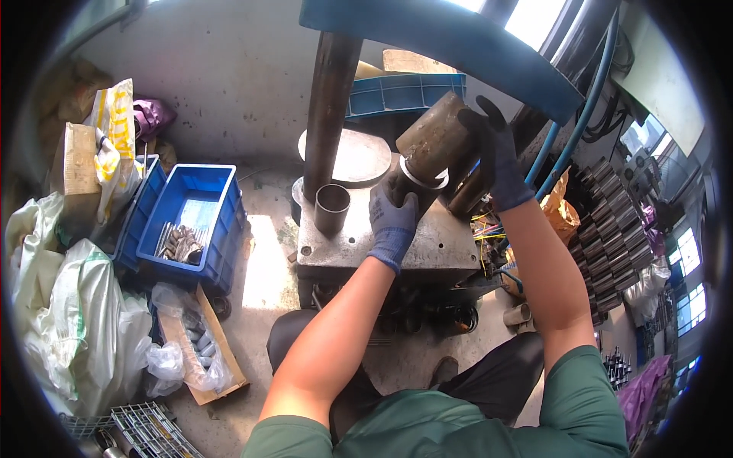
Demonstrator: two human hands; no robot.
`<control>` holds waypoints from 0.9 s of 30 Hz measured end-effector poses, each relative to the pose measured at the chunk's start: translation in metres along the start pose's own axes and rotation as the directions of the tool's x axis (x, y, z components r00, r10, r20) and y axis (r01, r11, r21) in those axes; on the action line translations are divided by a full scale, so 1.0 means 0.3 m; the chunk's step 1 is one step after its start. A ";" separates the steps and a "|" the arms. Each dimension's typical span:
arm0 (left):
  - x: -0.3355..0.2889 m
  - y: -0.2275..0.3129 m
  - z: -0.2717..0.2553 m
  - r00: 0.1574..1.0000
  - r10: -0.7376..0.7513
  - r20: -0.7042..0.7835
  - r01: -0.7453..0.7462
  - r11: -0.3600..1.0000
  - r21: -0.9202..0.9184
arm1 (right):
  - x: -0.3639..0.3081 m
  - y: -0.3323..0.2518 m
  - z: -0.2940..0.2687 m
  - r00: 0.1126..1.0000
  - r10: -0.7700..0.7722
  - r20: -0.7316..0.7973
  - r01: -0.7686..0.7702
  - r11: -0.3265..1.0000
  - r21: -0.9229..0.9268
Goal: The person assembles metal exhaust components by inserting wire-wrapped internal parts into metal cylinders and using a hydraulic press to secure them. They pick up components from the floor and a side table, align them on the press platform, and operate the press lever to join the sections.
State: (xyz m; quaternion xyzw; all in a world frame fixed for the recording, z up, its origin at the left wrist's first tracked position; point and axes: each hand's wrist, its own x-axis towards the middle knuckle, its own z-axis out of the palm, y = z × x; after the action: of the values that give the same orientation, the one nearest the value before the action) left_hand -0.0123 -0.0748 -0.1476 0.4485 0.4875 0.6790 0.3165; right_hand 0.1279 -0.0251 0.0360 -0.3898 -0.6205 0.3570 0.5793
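Observation:
Both my hands wear grey-blue gloves with dark palms and are at a tilted brown metal cylinder (431,136) above the machine's metal plate (336,258). My right hand (495,153) is closed around its upper right end. Lower down, my left hand (395,217) grips a dark metal tube (416,195), its fingers partly hidden behind it. Between the cylinder and this tube shows a white ring-shaped edge (422,175). I cannot tell whether the two pieces are joined. To the left, a short open metal tube (331,210) stands upright on the plate.
A thick column (330,114) and a blue crossbeam (450,38) frame the work area. Blue bins (233,195), one holding metal parts, stand left beside white sacks (84,305) and an open carton (221,366). Stacked metal tubes (611,237) are on the right.

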 end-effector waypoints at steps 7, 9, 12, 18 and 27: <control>-0.152 0.201 -0.049 0.982 -0.026 0.186 0.073 0.965 -0.252 | -0.404 0.105 -0.237 0.993 -0.039 0.113 0.022 0.990 0.140; -0.201 0.227 -0.075 0.942 0.095 0.323 0.017 0.945 -0.326 | -0.465 0.124 -0.284 0.943 0.315 0.112 -0.326 0.792 0.517; -0.282 0.256 -0.058 0.850 0.292 0.438 -0.240 0.956 -0.170 | -0.563 0.092 -0.320 0.881 0.435 0.186 -0.416 0.523 0.744; -0.336 0.214 -0.038 0.756 0.420 0.502 -0.439 0.894 -0.088 | -0.681 0.182 -0.347 0.853 0.481 0.201 -0.476 0.560 0.679; -0.428 0.190 -0.117 0.690 0.396 0.606 -0.546 0.834 0.078 | -0.797 0.589 -0.693 0.929 0.227 0.292 -0.270 0.956 0.114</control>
State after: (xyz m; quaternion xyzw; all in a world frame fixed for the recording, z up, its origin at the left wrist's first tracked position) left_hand 0.0069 -0.2181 -0.1365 0.7761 0.3202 0.5050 0.2002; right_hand 0.3536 -0.1636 -0.2120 -0.3662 -0.6115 0.5248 0.4652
